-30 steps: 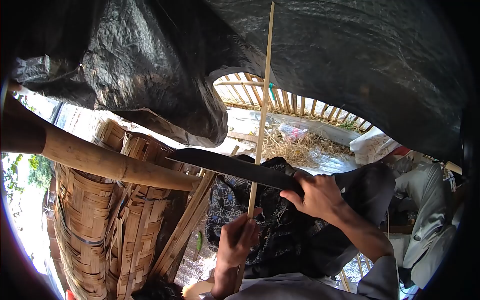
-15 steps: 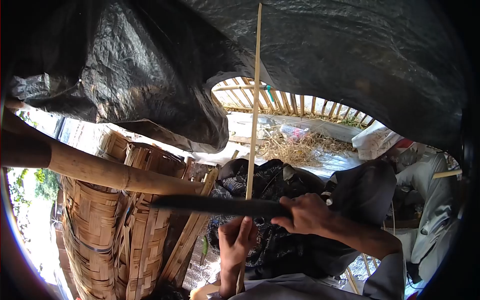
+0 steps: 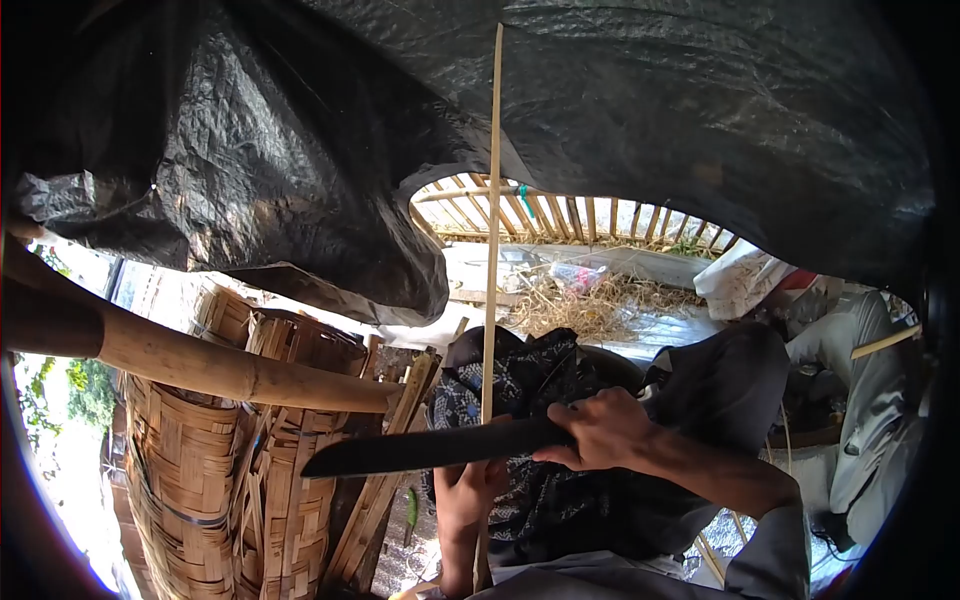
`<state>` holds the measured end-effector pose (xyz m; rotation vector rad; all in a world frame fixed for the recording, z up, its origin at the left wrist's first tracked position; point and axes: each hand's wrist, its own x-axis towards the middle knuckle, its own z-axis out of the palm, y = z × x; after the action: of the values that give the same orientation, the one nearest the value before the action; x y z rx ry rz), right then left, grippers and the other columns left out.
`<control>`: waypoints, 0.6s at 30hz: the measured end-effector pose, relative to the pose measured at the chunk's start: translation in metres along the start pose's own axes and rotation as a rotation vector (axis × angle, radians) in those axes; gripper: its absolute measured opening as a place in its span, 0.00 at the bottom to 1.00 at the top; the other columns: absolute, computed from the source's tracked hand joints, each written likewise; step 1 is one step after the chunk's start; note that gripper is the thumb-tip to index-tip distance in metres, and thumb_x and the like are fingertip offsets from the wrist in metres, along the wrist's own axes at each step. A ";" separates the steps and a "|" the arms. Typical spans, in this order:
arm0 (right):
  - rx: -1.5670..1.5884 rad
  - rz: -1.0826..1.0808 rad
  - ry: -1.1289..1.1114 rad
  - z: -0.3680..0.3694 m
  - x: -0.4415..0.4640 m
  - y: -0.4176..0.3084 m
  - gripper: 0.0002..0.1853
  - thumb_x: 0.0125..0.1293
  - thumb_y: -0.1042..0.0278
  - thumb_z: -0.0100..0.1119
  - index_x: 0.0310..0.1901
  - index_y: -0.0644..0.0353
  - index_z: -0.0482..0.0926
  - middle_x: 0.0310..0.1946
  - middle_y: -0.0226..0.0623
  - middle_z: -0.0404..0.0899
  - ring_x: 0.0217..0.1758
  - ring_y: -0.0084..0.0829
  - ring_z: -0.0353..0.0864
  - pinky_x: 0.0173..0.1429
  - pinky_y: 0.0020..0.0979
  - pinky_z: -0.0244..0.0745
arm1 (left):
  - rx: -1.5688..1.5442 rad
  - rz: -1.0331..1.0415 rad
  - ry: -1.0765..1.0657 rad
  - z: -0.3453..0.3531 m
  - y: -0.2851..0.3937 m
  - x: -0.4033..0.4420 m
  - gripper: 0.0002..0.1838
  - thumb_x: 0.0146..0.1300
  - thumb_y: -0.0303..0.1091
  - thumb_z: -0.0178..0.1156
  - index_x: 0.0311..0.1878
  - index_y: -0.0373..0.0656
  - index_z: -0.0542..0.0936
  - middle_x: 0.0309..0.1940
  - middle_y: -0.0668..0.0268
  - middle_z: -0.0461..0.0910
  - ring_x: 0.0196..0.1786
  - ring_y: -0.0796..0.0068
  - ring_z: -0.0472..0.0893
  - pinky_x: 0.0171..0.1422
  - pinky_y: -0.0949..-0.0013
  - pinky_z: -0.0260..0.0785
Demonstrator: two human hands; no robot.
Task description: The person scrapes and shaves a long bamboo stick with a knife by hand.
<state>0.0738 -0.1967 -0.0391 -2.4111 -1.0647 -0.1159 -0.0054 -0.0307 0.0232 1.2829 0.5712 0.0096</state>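
Observation:
My right hand is wrapped round the near end of a long dark blade, which points left and lies nearly level. Just below the blade, my left hand is closed round a long, thin, pale strip that stands upright in view. The blade crosses in front of the strip right above my left hand and hides part of its fingers. Dark patterned cloth covers the lap behind both hands.
Woven baskets stand at the left, with a thick pole across them. A black sheet hangs overhead. Dry straw lies beyond my knees. Another person's light trousers show at the right.
The blade has moved down along the strip to my left hand, and its tip has dropped. The strip's top has shifted left in view. Both hands have kept their hold.

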 end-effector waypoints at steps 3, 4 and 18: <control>0.003 -0.047 0.020 -0.009 0.009 0.010 0.34 0.58 0.29 0.44 0.34 0.58 0.78 0.08 0.38 0.72 0.11 0.34 0.76 0.14 0.33 0.70 | -0.081 -0.026 -0.124 -0.012 -0.004 0.002 0.15 0.66 0.30 0.50 0.51 0.30 0.74 0.16 0.76 0.61 0.17 0.89 0.58 0.19 0.81 0.49; -0.004 0.064 0.037 -0.012 0.013 0.014 0.33 0.59 0.30 0.44 0.34 0.59 0.78 0.08 0.38 0.72 0.11 0.35 0.76 0.14 0.33 0.70 | -0.049 -0.032 -0.123 -0.009 0.000 0.001 0.18 0.67 0.32 0.48 0.55 0.30 0.72 0.16 0.76 0.61 0.17 0.89 0.57 0.19 0.81 0.47; 0.085 0.299 -0.120 -0.023 0.014 0.016 0.23 0.54 0.42 0.58 0.39 0.55 0.79 0.17 0.41 0.78 0.21 0.44 0.79 0.27 0.40 0.74 | -0.237 -0.116 -0.179 -0.008 -0.003 0.009 0.17 0.69 0.36 0.47 0.50 0.31 0.75 0.16 0.74 0.62 0.17 0.87 0.58 0.19 0.80 0.50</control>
<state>0.0980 -0.2071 -0.0217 -2.4926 -0.7310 0.1744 -0.0018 -0.0212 0.0151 1.0076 0.4744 -0.1291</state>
